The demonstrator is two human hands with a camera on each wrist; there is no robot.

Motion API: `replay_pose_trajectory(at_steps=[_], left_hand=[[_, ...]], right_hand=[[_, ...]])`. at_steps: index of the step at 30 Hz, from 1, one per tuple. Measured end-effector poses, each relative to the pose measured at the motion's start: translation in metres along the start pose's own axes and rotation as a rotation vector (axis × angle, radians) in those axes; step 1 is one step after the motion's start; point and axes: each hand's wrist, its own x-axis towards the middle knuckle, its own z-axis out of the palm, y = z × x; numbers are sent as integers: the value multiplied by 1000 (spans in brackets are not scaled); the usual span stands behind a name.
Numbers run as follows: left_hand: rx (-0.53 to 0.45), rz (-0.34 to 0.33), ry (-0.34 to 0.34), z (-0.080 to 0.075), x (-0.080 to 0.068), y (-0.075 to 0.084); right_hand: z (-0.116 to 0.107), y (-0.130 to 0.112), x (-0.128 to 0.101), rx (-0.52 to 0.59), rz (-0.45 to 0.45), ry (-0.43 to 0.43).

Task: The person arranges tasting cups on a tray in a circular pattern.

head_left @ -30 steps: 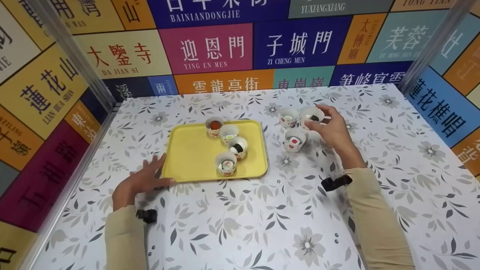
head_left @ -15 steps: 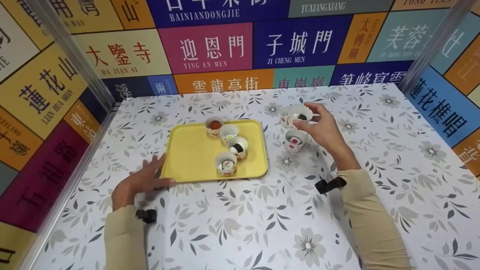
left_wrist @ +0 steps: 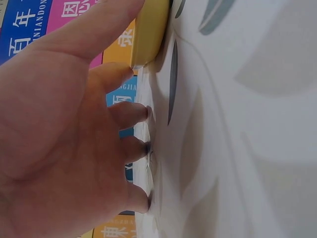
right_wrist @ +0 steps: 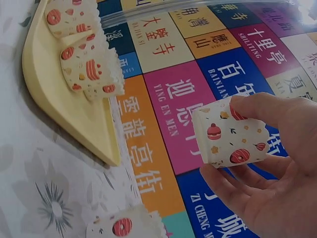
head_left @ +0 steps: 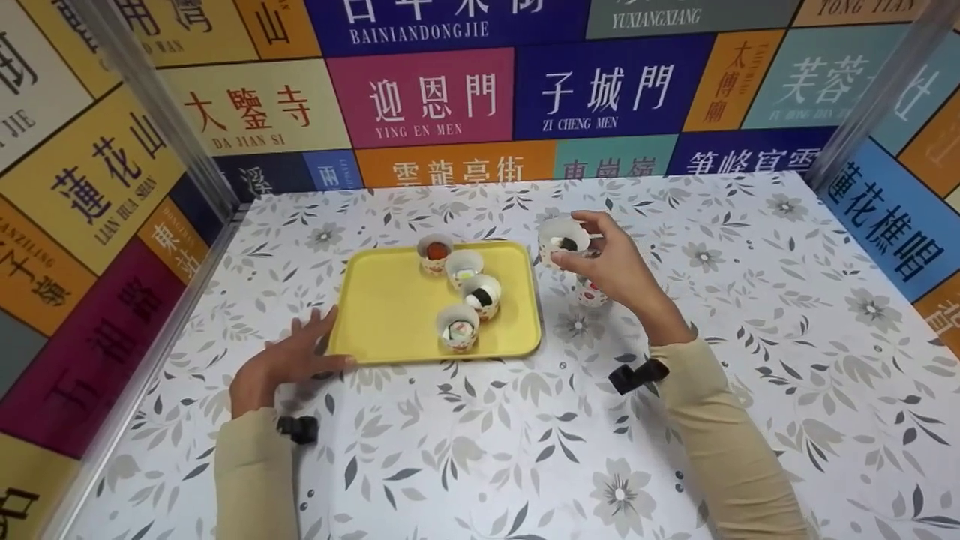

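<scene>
Resting flat on the table [head_left: 480,450], fingers apart, the left hand [head_left: 281,364] touches the near-left corner of the yellow tray [head_left: 382,315], which carries four cups. Farther right, the right hand [head_left: 611,262] pinches a paper cup [head_left: 561,241] lifted just beyond the tray's far-right corner, above another cup [head_left: 590,294].

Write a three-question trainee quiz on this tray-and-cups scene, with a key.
1. True or false: the right hand holds a paper cup lifted off the table.
2. How many cups stand on the yellow tray? A) two B) four C) six
3. Fill in: the left hand touches the tray at its near-left ______.

Key: 1 true, the thumb and fingers pinch the cup in a grip seen in the right wrist view. 2 B, four cups stand in a line toward the tray's right side. 3 corner, with the thumb along the edge and the fingers on the tablecloth.
</scene>
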Motion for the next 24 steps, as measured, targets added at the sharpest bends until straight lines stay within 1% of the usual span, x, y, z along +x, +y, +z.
replay_pose_trajectory(at_steps=[4,7,12,15,20,24], left_hand=[[17,10,6,0,0,-1],[28,11,8,0,0,-1],[-3,-8,6,1,0,1],[-3,-10,4,0,0,2],[18,-8,5,0,1,1],[11,-20,0,0,2,-1]], right_hand=[[11,-4,1,33,-48,-38],[20,-7,2,32,-90,-64],[33,-14,7,-45,-113,-97],[40,-18,9,-91,-117,-113],[54,-26,14,-135,-134,-143],[66,-33,16,-159,-152,-196]])
